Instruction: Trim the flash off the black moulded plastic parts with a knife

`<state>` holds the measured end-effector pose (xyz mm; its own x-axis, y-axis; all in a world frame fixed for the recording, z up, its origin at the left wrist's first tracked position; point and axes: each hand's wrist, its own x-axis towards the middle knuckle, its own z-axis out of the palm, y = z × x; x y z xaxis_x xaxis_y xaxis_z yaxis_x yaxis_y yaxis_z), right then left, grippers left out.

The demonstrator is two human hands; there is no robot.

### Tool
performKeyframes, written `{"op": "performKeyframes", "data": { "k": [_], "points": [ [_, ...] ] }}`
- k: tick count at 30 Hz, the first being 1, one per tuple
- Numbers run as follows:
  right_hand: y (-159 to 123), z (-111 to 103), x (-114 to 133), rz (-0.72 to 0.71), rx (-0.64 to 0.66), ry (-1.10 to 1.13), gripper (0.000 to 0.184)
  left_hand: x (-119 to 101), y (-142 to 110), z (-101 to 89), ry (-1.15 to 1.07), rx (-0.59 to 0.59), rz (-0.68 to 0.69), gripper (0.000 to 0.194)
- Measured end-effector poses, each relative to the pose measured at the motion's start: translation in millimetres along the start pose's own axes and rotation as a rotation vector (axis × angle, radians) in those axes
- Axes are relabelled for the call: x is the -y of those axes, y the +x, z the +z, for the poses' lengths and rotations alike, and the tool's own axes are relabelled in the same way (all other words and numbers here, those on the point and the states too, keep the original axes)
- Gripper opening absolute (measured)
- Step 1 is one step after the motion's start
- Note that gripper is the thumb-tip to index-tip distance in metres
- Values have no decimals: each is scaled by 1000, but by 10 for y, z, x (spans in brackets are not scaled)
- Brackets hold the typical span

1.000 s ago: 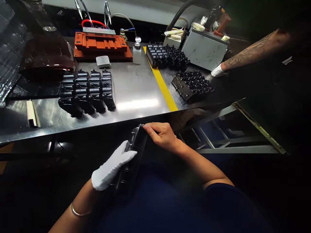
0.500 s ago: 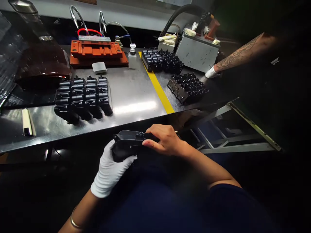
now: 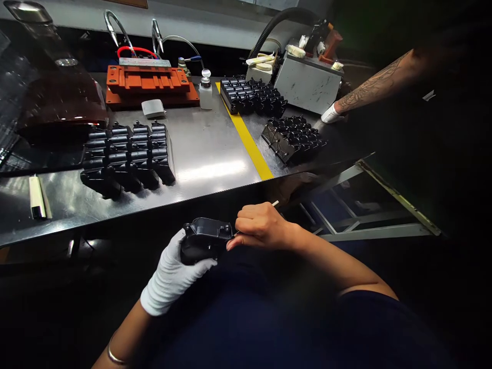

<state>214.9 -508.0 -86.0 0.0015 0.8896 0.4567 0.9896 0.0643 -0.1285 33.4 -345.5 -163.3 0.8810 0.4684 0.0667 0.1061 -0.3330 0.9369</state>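
My left hand (image 3: 165,274), in a white glove, grips a black moulded plastic part (image 3: 205,243) in front of the bench edge. The part's ridged top faces up and its right end points toward my other hand. Bare and closed, my right hand (image 3: 261,225) holds a slim tool with a pale handle (image 3: 275,203); the handle's end sticks out behind the knuckles. Most of this tool is hidden in the fist, so its kind cannot be made out. The thumb and the tool's dark front end are at the part's right edge.
Black parts stand in rows on the metal bench, at the left (image 3: 128,159) and beyond the yellow stripe (image 3: 248,146). An orange fixture (image 3: 149,84), a white pump bottle (image 3: 205,95) and a grey box (image 3: 307,84) stand behind. Another person's tattooed arm (image 3: 376,84) reaches in at right.
My right hand has drawn back rightward from over the part to its right edge, uncovering the part's end. The tool's pale handle now shows more. My left hand keeps its hold, slightly lower.
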Motion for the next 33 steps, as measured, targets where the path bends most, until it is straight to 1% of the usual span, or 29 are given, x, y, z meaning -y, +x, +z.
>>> {"op": "performKeyframes", "data": {
  "k": [1, 3, 6, 8, 10, 12, 14, 16, 17, 19, 22, 24, 28, 33],
  "points": [
    [-3, -3, -4, -20, 6, 14, 53, -9, 8, -10, -22, 32, -28, 70],
    [-11, 0, -9, -26, 7, 23, 54, -22, 24, -21, -60, 61, -37, 69],
    [-20, 19, -7, -18, -2, 14, 55, -41, 40, -18, -82, 66, -32, 67],
    [-20, 29, 0, -37, -18, 19, 55, -58, 40, -7, -84, 57, -53, 68],
    [-17, 27, 11, -40, -50, 48, 55, -83, 30, 9, -88, 24, -101, 71],
    [-17, 10, 26, 4, -63, 132, 54, -114, 12, 23, -103, -37, -186, 74],
    [-26, -11, 45, 90, -61, 243, 51, -148, -9, 29, -154, -106, -280, 71],
    [-45, -24, 67, 182, -73, 302, 45, -181, -32, 22, -221, -162, -318, 65],
    [-57, -26, 79, 217, -88, 301, 42, -194, -43, 14, -239, -184, -300, 62],
    [-78, -20, 103, 257, -113, 273, 37, -211, -61, -9, -218, -195, -207, 53],
    [-97, -8, 131, 261, -109, 247, 37, -214, -77, -41, -137, -150, -48, 36],
    [-101, -6, 142, 262, -93, 229, 37, -209, -82, -53, -106, -139, 7, 33],
    [-107, -21, 144, 266, -50, 198, 39, -200, -89, -64, -98, -134, 35, 33],
    [-115, -47, 131, 244, -6, 174, 42, -168, -98, -100, -162, -94, -20, 32]
  ]
}}
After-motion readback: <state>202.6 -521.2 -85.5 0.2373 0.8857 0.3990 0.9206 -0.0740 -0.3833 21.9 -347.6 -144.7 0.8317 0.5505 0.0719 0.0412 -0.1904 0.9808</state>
